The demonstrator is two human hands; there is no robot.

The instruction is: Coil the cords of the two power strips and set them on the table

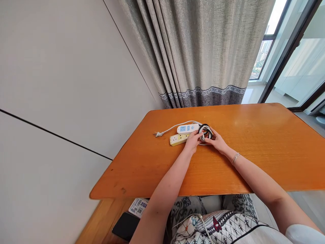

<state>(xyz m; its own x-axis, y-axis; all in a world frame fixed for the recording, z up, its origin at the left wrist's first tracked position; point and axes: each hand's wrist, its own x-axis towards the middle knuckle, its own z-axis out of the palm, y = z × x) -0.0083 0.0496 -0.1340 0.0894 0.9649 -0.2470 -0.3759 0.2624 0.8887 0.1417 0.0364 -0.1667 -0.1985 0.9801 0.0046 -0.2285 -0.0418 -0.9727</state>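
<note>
Left hand (193, 141) and right hand (216, 140) meet at a coil of cable (206, 128)

In the head view, smooth black and white cords wind together in the coil, which lies toward the middle of a glossy orange-brown wooden table (256, 149) with rounded corners. The right thumb and fingers straddle the coil's right side, pinching it; the left fingers are bent against its left side, but whether they grip it I cannot tell. Just left of the coil sits a white power strip (195, 127) with pale blue socket faces, and on its near side a yellowish, boxy power strip (175, 140), its right end hidden by the left hand. A thin white cord runs along the far side to a plug (159, 134) at the left, prongs pointing left. Which cord belongs to which strip is hard to trace within the loops.

Beyond the table hangs a coarse-woven grey curtain (210, 47) with a darker patterned band. A smooth pale panel (63, 67) fills the left; a window (262, 54) at far right is cut off. At near left, the left arm partly covers a printed card (138, 206) and a dark flat object (125, 225).
</note>
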